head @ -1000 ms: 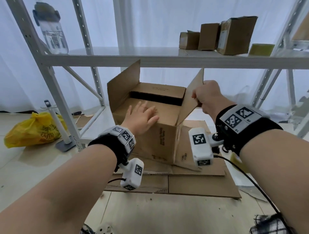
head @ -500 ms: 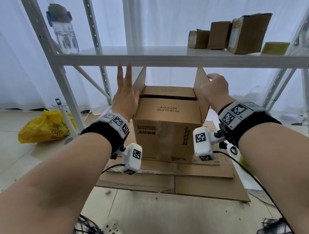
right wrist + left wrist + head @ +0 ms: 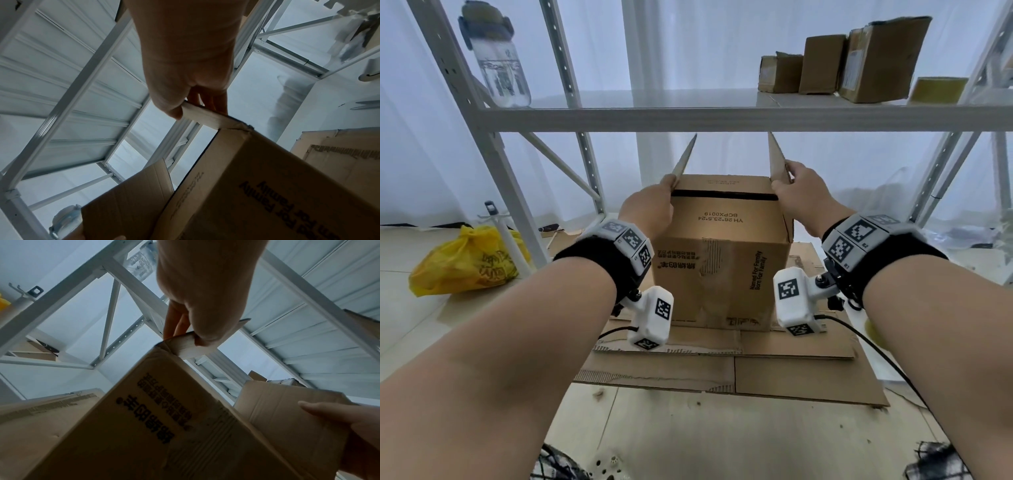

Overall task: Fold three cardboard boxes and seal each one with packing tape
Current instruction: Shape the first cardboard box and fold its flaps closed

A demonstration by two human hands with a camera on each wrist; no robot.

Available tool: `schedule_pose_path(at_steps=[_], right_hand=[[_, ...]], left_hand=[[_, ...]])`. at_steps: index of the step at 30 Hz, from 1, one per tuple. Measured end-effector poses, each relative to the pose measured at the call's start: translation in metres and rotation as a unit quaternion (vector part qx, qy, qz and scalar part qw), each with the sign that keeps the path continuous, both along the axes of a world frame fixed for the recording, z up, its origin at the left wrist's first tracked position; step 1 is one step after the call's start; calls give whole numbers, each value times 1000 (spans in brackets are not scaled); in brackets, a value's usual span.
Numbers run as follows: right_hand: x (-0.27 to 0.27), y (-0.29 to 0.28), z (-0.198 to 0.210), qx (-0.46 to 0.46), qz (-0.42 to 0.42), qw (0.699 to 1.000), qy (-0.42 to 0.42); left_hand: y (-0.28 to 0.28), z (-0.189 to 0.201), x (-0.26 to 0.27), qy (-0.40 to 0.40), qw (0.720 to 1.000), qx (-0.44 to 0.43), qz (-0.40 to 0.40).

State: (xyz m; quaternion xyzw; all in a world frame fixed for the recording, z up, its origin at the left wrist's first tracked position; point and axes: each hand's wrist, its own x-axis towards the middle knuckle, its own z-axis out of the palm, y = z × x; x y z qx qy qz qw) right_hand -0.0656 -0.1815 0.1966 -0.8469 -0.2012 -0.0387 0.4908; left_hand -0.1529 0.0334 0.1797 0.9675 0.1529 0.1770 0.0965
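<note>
A brown cardboard box [image 3: 722, 253] stood on flattened cardboard sheets [image 3: 791, 373], its two side flaps upright, the left hand [image 3: 649, 210] pinching the left flap [image 3: 683, 161] and the right hand [image 3: 803, 192] pinching the right flap [image 3: 777, 159], both flaps leaning outward.

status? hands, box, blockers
Left hand pinches left flap; right hand pinches right flap. Box upright, both flaps standing. Nothing blocking.

Flattened cardboard sheets [image 3: 791, 380] cover the floor [image 3: 414, 335] below both grips, the box [image 3: 722, 267] standing on them; yellow bag [image 3: 465, 263] lies left.
</note>
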Motion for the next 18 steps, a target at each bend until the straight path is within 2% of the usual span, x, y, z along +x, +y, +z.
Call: schedule_pose_path(at_steps=[4,7,10,12,14,18], right_hand=[[0,4,1,-19,-6,1000,13],[-1,8,-2,-48,-6,999,-1],[-2,12,-12,-66,2,998,-16],[-1,16,-19,-63,7,998,-21],[1,18,-22,-59,7,998,-26],[6,25,-28,-88,-4,996,-23]], left_hand=[[-9,6,10,65,997,35,13],[-12,3,10,69,996,65,6],[-13,-20,9,67,996,22,-59],[-11,-39,9,125,988,53,-74],[-9,-52,10,133,986,79,-58],[3,-50,20,100,993,-34,-47]])
